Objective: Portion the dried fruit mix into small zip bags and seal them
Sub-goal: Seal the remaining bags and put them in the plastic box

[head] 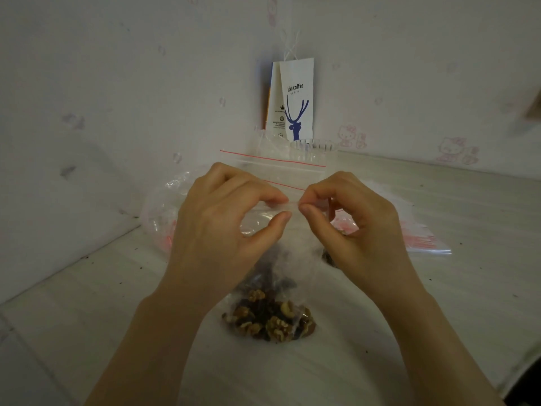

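A small clear zip bag (292, 259) stands on the white table (439, 288), its bottom filled with walnuts and dark dried fruit (269, 320). My left hand (222, 227) pinches the bag's top edge between thumb and forefinger. My right hand (351, 230) pinches the same edge right beside it, fingertips nearly touching. Behind my hands lies another zip bag with a red strip (275, 164). A second heap of the mix (329, 257) shows partly behind my right wrist.
A white paper coffee bag with a blue deer (295, 101) leans in the wall corner. A clear plastic cup (313, 149) stands before it. Crumpled clear plastic (161, 212) lies left, a flat pack of zip bags (421, 238) right. The table's edge runs at bottom right.
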